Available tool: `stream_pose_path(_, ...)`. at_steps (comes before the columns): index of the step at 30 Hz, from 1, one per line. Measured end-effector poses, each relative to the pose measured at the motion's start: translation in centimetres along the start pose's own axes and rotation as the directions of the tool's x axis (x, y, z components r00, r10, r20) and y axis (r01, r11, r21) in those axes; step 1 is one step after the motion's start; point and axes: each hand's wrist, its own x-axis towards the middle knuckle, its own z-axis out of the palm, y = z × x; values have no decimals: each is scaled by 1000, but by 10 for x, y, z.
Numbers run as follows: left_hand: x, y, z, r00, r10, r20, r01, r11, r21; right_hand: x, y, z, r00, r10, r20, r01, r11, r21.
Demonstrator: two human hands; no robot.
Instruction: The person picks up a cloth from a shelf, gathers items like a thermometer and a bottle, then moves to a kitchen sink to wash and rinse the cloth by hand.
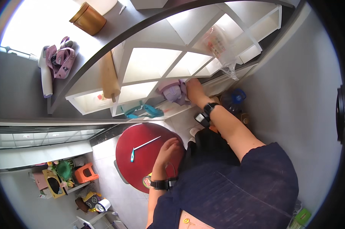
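My right hand (194,89) reaches into the white cubby shelf (186,51), against a lavender and pink fabric item (173,91). Its fingers are hidden, so their grip does not show. My left hand (169,150), fingers loosely curled and apart, hovers empty above a round red tabletop (143,131). Left of that hand lie a teal and white digital thermometer (132,156) and a thin white stick (148,142). A small round container (146,181) is partly covered by my left forearm. Both wrists wear black straps, and a small device hangs by the right one.
A wooden rolling pin (109,77), a clear plastic bag (222,48) and a teal strap (145,111) are at the shelf. Above are a gold canister (89,19) and white handheld appliance (46,71). A large water bottle (234,98) stands right; an orange stool (86,173) is lower left.
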Motion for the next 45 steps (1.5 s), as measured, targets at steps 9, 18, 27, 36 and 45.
stream_pose_path(9,-11,-31,-51,959,-149,-242,103,976,-191,-77,104,-5,351,933,-86,-367,222,903)
stream_pose_path(18,-1,-40,-49,938,-284,-196,247,950,-192,-48,-52,48,675,596,-436,-324,770,550)
stream_pose_path(27,-9,-39,-50,923,-268,-275,242,962,-125,-38,61,16,584,762,-281,-450,591,669)
stream_pose_path(36,-62,-89,-82,827,-451,-336,310,864,-397,-53,285,2,26,899,-437,-634,353,688)
stream_pose_path(45,9,-38,-89,858,-343,-384,310,939,-146,-50,115,25,621,713,-327,-466,671,577)
